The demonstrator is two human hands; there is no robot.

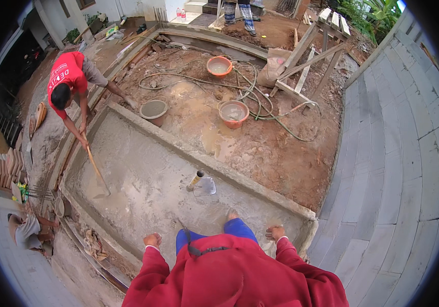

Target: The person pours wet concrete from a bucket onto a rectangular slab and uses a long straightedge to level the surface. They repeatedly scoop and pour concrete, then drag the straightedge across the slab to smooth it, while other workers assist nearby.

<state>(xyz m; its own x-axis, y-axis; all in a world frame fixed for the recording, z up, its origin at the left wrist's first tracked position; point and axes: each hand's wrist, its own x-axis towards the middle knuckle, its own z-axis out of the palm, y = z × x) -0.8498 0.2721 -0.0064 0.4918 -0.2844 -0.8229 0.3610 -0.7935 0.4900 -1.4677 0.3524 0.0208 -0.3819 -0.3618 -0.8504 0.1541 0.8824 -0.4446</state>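
Observation:
My left hand (pixel 152 240) hangs above the wet concrete with its fingers curled in and nothing seen in it. On the other side of my legs, my right hand (pixel 275 233) is also loosely closed, near the low concrete edge (pixel 309 225), holding nothing visible. My bare feet stand in the grey wet concrete (pixel 143 163). Ahead of them, apart from both hands, a short yellowish tube-like piece (pixel 197 178) sticks up beside a flat, pale, wet blade (pixel 205 187); whether they form one tool I cannot tell.
At left, a person in a red shirt (pixel 68 71) bends over the bed, holding a long wooden handle (pixel 96 169) that reaches into the concrete. Another person (pixel 27 233) crouches lower left. Buckets (pixel 234 113), a hose (pixel 276 116) and a wooden trestle (pixel 311 56) stand beyond; a block wall (pixel 383 153) rises right.

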